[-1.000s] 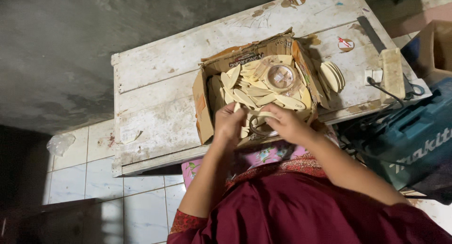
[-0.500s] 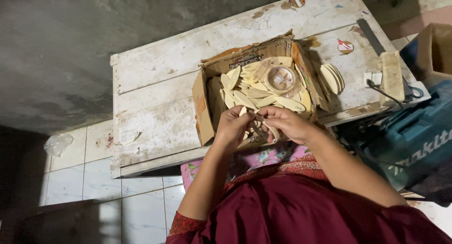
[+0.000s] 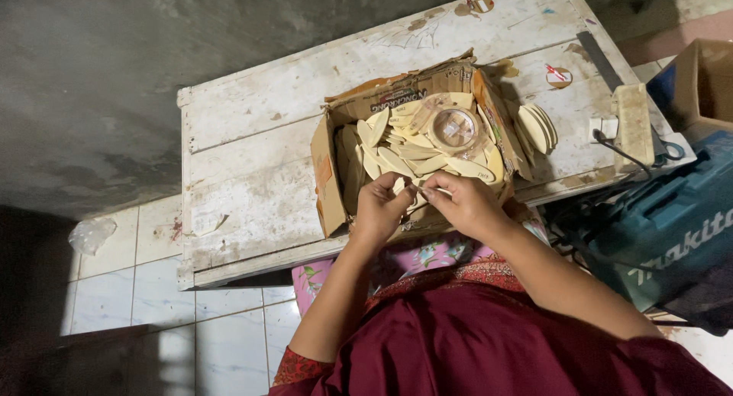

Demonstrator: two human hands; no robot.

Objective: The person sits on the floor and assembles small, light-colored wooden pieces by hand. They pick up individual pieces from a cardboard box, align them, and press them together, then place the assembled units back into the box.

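Note:
An open cardboard box point(image 3: 328, 178) sits on a worn white wooden table point(image 3: 252, 129). It is full of pale leaf-shaped wooden pieces point(image 3: 405, 155), with a roll of clear tape point(image 3: 455, 127) lying on top. My left hand point(image 3: 380, 207) and my right hand point(image 3: 462, 201) meet over the box's near edge. Between their fingertips they pinch a small pale wooden piece point(image 3: 416, 190). Most of that piece is hidden by my fingers.
A stack of the same pale pieces point(image 3: 537, 126) lies on the table right of the box. A white wooden block point(image 3: 634, 125) and a cable are at the table's right end. A teal tool case point(image 3: 664, 228) stands at the right. White floor tiles lie below left.
My hands have closed in toward each other and lifted slightly. They now hold the small piece between fingertips instead of reaching down into the box.

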